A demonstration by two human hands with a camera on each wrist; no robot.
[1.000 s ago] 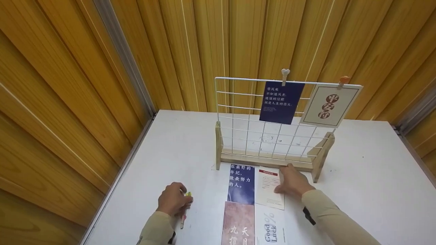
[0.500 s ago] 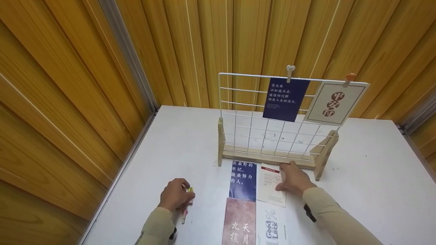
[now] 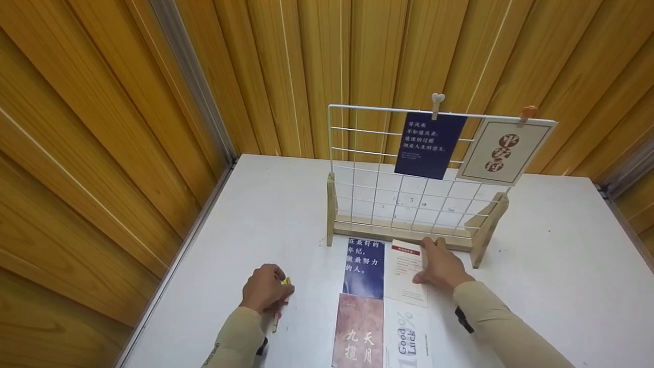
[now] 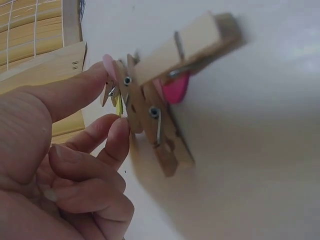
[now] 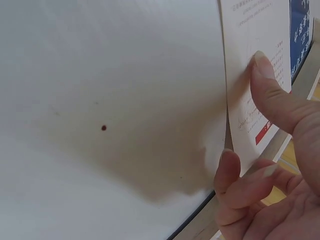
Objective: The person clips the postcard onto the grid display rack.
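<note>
My left hand [image 3: 264,288], at the left of the table, pinches small wooden clothespins [image 4: 135,100] between thumb and fingers in the left wrist view. Pink and yellow ornaments show on them, and another clothespin [image 4: 190,47] juts out toward the camera. In front of the grid rack, my right hand [image 3: 442,266] grips a cream postcard [image 3: 406,278] with a red band. The right wrist view shows the thumb on its face and the fingers curled at its edge [image 5: 235,130]; a shadow lies beside that edge. Some fingertips are partly hidden.
A white wire grid rack [image 3: 357,197] with wooden feet stands behind. On it hang a blue card [image 3: 429,148] and a framed-print card [image 3: 506,153], each under a clothespin. A blue card [image 3: 364,281], reddish card [image 3: 357,312] and "Good Luck" card [image 3: 421,327] lie on the table.
The head view has shifted slightly, so the rack and cards appear a little higher and further right. Both hands stay at about the same places over the table.
</note>
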